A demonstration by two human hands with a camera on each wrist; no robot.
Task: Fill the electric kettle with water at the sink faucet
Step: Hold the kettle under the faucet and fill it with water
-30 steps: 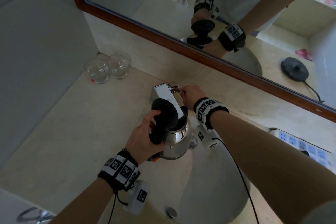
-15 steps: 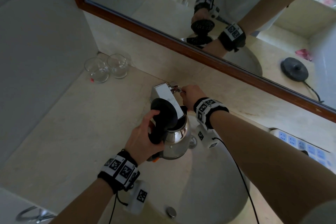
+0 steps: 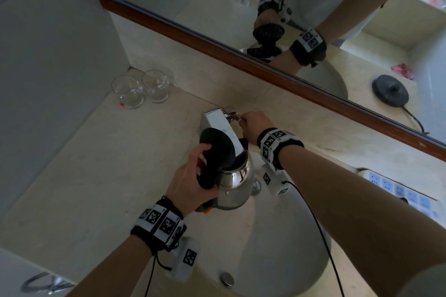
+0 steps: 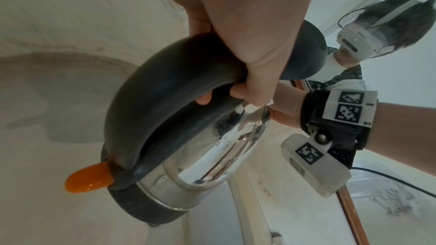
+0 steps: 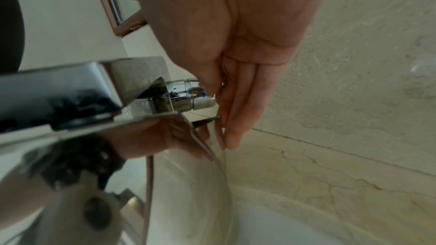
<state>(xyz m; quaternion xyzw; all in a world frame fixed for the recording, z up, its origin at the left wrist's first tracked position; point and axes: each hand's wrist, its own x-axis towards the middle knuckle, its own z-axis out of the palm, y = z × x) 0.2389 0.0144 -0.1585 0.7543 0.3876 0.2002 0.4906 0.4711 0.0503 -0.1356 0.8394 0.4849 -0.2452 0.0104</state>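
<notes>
A steel electric kettle [image 3: 235,183] hangs over the sink basin [image 3: 284,255], its black lid [image 3: 217,146] flipped up. My left hand [image 3: 189,177] grips its black handle [image 4: 165,90]; an orange switch [image 4: 87,178] sticks out at the handle's foot. The square chrome faucet [image 3: 218,122] reaches over the kettle's open mouth. My right hand [image 3: 253,124] is beside the faucet, thumb and fingers [image 5: 238,100] pinching the small chrome faucet handle [image 5: 188,94] on its side. No water stream shows in any view.
Two empty glasses [image 3: 141,90] stand in the counter's back left corner. A wood-framed mirror [image 3: 217,42] runs along the back wall. A white power strip [image 3: 405,194] lies at the right. A drain knob [image 3: 226,278] sits at the basin's near rim.
</notes>
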